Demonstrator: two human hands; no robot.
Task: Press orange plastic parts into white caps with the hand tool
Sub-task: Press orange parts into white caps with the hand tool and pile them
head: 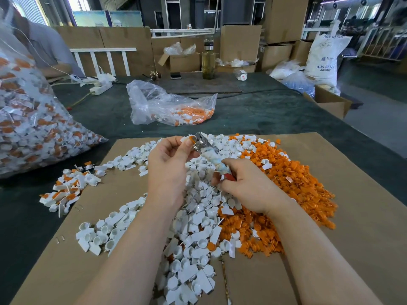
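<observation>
The hand tool [209,157] is held above the heaps of parts: the right hand [248,190] is curled round its red handle end, and its wrapped shaft slants up and left to a metal head that meets the left hand [169,164]. The left hand's thumb and fingers pinch a white cap [186,138] with a bit of orange showing in it, held right against that metal head. Whether the orange piece is fully seated cannot be told.

Under both hands lies a heap of loose white caps [193,238] on a cardboard sheet [352,238], and just right of it, touching, a heap of orange plastic parts [297,183]. On the left edge of the cardboard sits a small pile of assembled pieces [70,188], white with orange. A big clear bag [33,119] of similar pieces stands at far left, and a smaller, mostly slack clear bag [169,106] lies further back on the dark green table cover [275,111].
</observation>
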